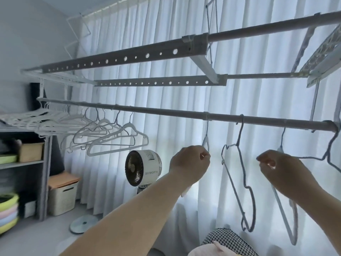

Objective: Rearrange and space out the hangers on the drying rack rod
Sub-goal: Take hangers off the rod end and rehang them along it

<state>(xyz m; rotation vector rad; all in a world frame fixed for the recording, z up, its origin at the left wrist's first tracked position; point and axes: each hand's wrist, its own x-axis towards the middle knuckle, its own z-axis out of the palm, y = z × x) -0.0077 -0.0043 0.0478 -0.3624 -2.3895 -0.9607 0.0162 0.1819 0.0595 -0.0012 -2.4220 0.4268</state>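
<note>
A grey rod (166, 110) of the drying rack runs from left to right across the view. Several white hangers (118, 137) hang bunched at its left part. My left hand (190, 163) grips the neck of a white hanger (206, 141) hooked near the rod's middle. To its right a grey hanger (239, 182) hangs free. My right hand (275, 169) grips another grey hanger (287, 222), whose hook sits further right on the rod. A dark wire hanger (330, 157) hangs at the rod's right end.
Two perforated upper bars (129, 57) of the rack cross overhead. White curtains (166, 89) fill the background. A standing fan (142, 168) is below the rod. A shelf (24, 163) with boxes and a lidded basket (62, 194) stand at the left.
</note>
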